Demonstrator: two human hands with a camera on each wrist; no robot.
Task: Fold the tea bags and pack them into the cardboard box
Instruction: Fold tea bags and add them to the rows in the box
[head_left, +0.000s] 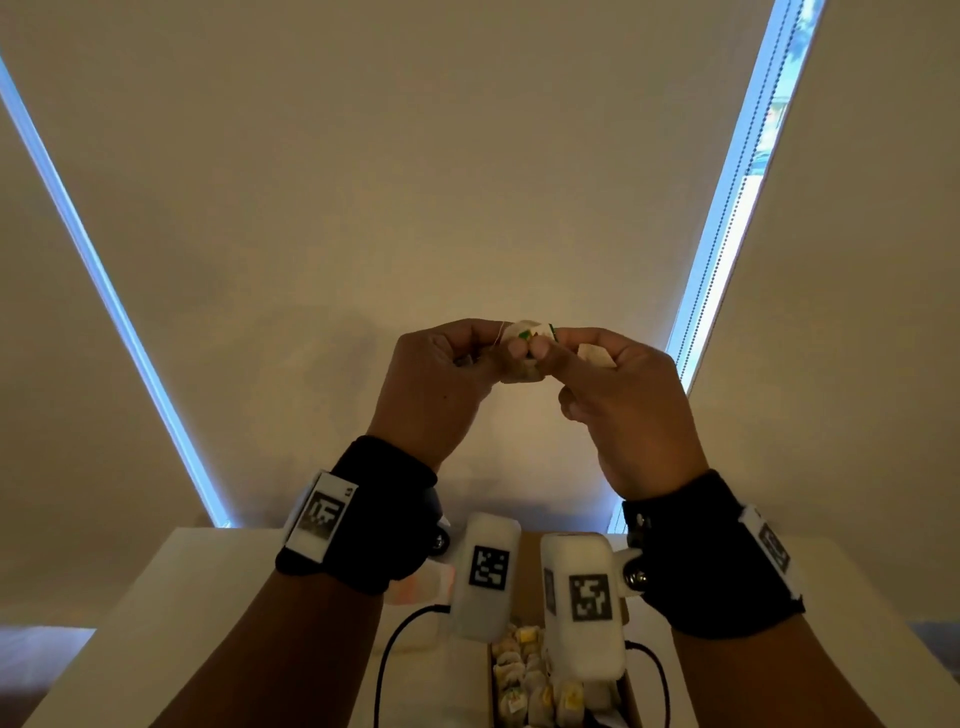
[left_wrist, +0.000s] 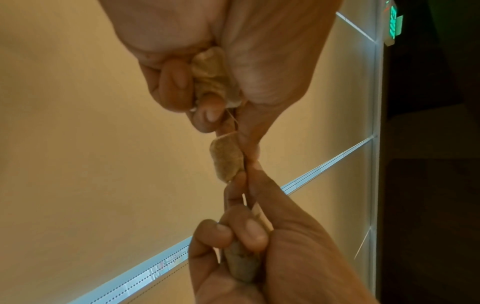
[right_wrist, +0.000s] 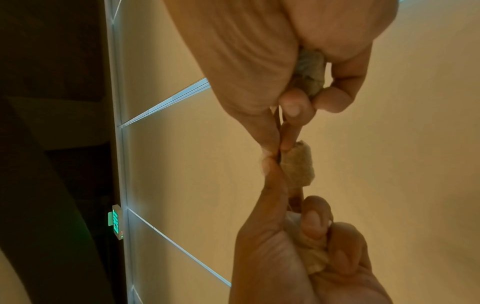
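We hold both hands raised above the table (head_left: 171, 582), in front of the closed window blinds (head_left: 363, 182). Our left hand (head_left: 431, 384) and right hand (head_left: 623, 410) meet at the fingertips, pinching one tea bag (head_left: 519, 353) between thumbs and forefingers; its small green and white tag (head_left: 535, 331) sticks up just above the pinch. The remaining fingers of each hand are curled into the palm, and each palm holds another tea bag: one in the left (left_wrist: 213, 74), one in the right (right_wrist: 310, 70). Below our wrists, the cardboard box (head_left: 631, 696) sits at the near edge of the table, with folded tea bags (head_left: 524, 680) packed inside in rows.
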